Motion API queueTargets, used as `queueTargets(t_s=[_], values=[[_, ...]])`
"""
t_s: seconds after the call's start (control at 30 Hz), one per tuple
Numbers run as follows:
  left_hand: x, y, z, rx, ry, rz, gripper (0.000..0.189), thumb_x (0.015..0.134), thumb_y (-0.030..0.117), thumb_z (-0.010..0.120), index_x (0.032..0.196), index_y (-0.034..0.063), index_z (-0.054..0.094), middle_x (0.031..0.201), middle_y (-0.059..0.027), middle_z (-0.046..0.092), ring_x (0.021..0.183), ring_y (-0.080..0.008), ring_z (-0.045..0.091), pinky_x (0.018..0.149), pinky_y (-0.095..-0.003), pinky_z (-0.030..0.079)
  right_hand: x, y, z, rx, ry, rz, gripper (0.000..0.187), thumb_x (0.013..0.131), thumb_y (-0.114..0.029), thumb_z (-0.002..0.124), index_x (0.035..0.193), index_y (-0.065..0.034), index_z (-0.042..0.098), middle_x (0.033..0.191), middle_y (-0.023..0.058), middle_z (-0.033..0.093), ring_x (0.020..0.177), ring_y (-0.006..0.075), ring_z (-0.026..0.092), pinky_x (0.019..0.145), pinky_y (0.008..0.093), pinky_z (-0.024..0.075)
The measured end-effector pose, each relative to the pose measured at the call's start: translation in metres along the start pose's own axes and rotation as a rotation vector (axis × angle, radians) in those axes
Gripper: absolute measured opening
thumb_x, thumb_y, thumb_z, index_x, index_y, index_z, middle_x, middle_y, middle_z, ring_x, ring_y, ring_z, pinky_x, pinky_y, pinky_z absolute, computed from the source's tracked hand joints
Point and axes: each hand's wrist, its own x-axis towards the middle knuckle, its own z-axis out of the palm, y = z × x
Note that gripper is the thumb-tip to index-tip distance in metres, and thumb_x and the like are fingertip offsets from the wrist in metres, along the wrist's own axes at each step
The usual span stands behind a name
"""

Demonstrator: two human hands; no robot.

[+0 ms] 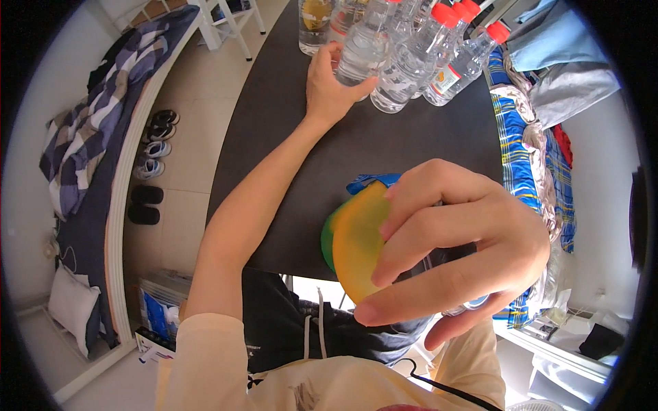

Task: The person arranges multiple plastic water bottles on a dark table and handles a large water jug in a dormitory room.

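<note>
My left hand (331, 87) reaches to the far part of the dark table (288, 169). Its thumb and fingers curl around the lower part of a clear plastic bottle (366, 46) with a red cap. More red-capped bottles (406, 72) of clear liquid stand close beside it. Near the camera, my right hand (462, 226) has its fingertips on a yellow, see-through rounded object (362, 234); its kind is unclear. A green rounded edge (327, 241) shows behind that object, and a blue wrapper-like piece (367, 181) juts out above it. My palm hides much of what is beneath.
A bed with a checked quilt (110, 103) runs along the left, with several pairs of shoes (157, 149) on the tiled floor. Blue plaid bedding (514, 154) lies to the right. A white ladder-like frame (239, 23) stands at the far left of the table.
</note>
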Motion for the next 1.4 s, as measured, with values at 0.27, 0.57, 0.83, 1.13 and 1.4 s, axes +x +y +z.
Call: queueTargets(t_s=[0.27,0.57,0.83,1.13,1.4], values=[[0.000,0.002,0.005,0.059,-0.032,0.015,0.084,0.065,0.039,0.094,0.127,0.0024,0.050,0.118,-0.0139,0.060,0.107,-0.0282,0.061,0.091,-0.0413,0.050,-0.001,-0.002,0.003,-0.019,0.044,0.023,0.043,0.077,-0.042,0.078,0.101,-0.0069,0.081,0.096,0.0025,0.066,0.093,0.0245,0.053,0.071,0.0360,0.0477],[0.000,0.007,0.003,0.031,-0.023,-0.013,0.081,0.063,0.038,0.094,0.123,0.0046,0.051,0.115,-0.0146,0.059,0.107,-0.0337,0.058,0.092,-0.0451,0.049,0.002,-0.004,0.000,-0.029,0.036,0.018,0.039,0.081,-0.040,0.076,0.102,-0.0080,0.081,0.097,0.0019,0.067,0.091,0.0249,0.055,0.073,0.0354,0.0496],[0.000,0.010,0.004,0.041,-0.029,-0.012,0.079,0.064,0.037,0.094,0.123,0.0045,0.051,0.114,-0.0143,0.059,0.106,-0.0339,0.058,0.093,-0.0452,0.048,-0.002,-0.001,0.003,-0.095,0.053,-0.032,0.025,0.089,-0.031,0.073,0.104,-0.0120,0.082,0.100,0.0043,0.069,0.091,0.0231,0.059,0.078,0.0342,0.0531],[0.004,0.012,0.016,0.039,-0.045,-0.039,0.081,0.064,0.036,0.094,0.126,0.0047,0.051,0.116,-0.0151,0.059,0.108,-0.0342,0.058,0.094,-0.0453,0.048,0.001,0.023,-0.015,0.351,0.128,0.209,0.101,0.081,-0.078,0.067,0.124,0.0141,0.059,0.093,0.0184,0.074,0.086,0.0253,0.073,0.075,0.0264,0.0562],[0.003,-0.003,0.012,0.004,0.041,-0.030,0.084,0.064,0.035,0.095,0.128,0.0033,0.051,0.119,-0.0160,0.062,0.110,-0.0305,0.061,0.094,-0.0428,0.049,0.018,0.021,0.028,0.698,0.527,0.572,0.127,0.081,-0.096,0.030,0.147,0.0128,0.033,0.070,0.0129,0.069,0.061,0.0175,0.066,0.066,0.0250,0.0519]])
